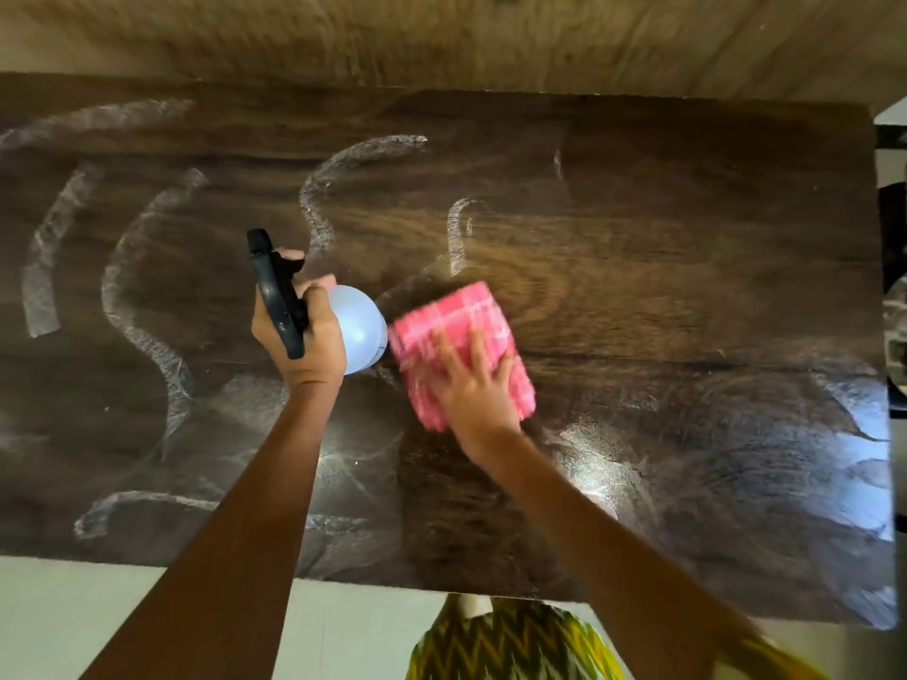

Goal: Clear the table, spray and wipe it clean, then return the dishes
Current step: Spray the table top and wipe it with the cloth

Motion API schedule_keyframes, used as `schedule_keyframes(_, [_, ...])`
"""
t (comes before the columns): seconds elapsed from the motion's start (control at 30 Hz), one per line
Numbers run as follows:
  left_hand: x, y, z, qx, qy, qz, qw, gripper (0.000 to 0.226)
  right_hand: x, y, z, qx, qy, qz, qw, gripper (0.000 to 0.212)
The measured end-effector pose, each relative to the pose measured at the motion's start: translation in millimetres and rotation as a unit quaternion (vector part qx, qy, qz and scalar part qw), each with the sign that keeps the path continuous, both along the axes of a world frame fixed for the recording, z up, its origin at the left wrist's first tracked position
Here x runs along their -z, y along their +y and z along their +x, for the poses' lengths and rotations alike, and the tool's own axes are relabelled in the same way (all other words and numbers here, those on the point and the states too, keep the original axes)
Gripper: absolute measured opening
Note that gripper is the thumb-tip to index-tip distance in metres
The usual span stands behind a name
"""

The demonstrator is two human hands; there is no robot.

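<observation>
Two bare forearms reach up from the bottom of the frame. At centre, the right hand (471,385) presses flat, fingers spread, on a pink checked cloth (464,346) lying on the dark wooden table (687,287). Just left, the left hand (302,336) grips a spray bottle (360,331) by its black trigger head. White foam streaks (142,296) curve across the left half.

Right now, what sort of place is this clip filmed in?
Probably a home dining area: a dark wood-grain table streaked with spray, a pink checked cloth wiping it, and pale floor beneath.
</observation>
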State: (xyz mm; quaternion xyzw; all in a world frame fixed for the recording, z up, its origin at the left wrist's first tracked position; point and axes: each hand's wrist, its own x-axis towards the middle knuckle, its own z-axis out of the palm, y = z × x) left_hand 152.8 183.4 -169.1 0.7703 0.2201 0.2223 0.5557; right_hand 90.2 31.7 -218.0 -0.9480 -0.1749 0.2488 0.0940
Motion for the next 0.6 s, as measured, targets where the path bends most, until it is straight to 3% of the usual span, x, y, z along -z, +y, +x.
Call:
schedule_keyframes(0.13, [2.8,0.7,-0.3,0.005,0.005,0.017,1.0,0.033,0.0,-58.5,-70.1,-0.075,0.006,-0.074,0.994,0.106])
schedule_keyframes(0.27, [8.7,1.9,-0.4,0.004,-0.005,0.032,0.999,0.033,-9.1,-122.1,-35.8,0.074,0.008,-0.074,0.994,0.094])
schedule_keyframes(0.4, [9.9,1.3,1.7,0.008,-0.013,0.038,0.999,0.034,-7.5,-88.5,50.1,0.189,0.022,-0.084,0.978,0.089])
schedule_keyframes(0.47, [11.8,2.2,1.6,0.008,-0.018,0.036,0.999,0.036,-5.2,-54.3,72.4,0.172,-0.002,-0.065,0.983,0.087])
schedule_keyframes(0.6, [14.9,5.7,2.0,0.002,-0.017,0.033,0.999,0.036,-0.2,-26.8,18.5,-0.003,-0.003,-0.007,1.0,0.086])
